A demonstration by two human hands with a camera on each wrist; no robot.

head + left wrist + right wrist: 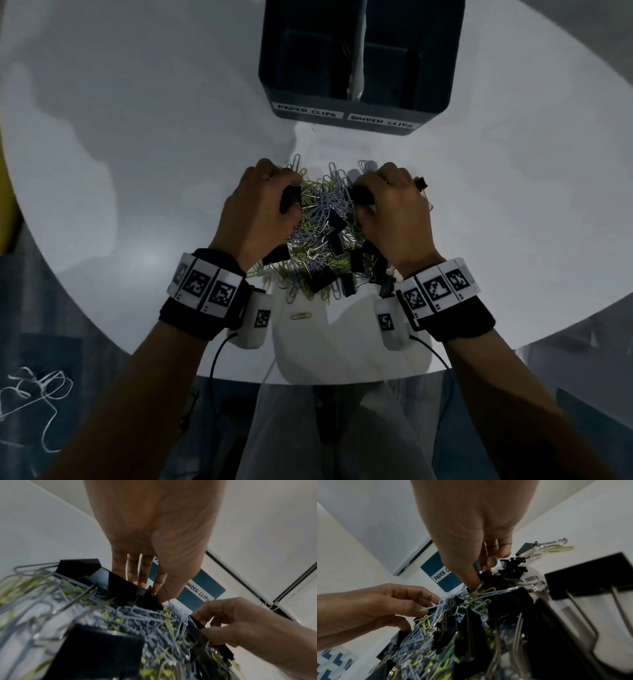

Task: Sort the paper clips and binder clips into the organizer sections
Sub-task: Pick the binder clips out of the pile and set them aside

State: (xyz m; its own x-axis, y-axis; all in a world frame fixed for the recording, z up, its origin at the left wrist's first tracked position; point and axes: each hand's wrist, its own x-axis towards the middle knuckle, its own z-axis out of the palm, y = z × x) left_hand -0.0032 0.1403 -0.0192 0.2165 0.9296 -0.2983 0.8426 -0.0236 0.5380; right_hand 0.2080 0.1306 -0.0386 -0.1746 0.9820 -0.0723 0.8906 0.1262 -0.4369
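**Both hands deep in the clip pile, each pinching a black binder clip**

A white round bench (137, 171) carries a tangled heap of paper clips (318, 212), grey-blue and yellow-green, mixed with black binder clips (334, 219). The heap lies near the person's edge of the bench, between the two wrists. One yellow paper clip (301, 315) lies apart from the heap on the near side

The left hand (263, 212) sits on the heap's left side, fingers (144, 572) curled down and pressed close together, thumb meeting them to pinch a black binder clip (291, 200) at the top of the pile. The right hand (394, 212) mirrors it on the right side, fingers (491, 555) curled and thumb pinching another black binder clip (359, 196). Loose paper clips are snagged around both held clips, so the pieces are not free of the tangle

Just beyond the right hand's knuckles a further small binder clip (420, 182) rests on the bench with its wire handles showing

At the far side of the bench, well apart from the heap, stands the dark teal organizer (359, 113) with two deep sections side by side. White labels on its front read PAPER CLIPS (307, 111) on the left and BINDER CLIPS (381, 121) on the right. What lies inside the sections I cannot tell; they are too dark

Both wrists wear black bands with square marker tags and white camera pods
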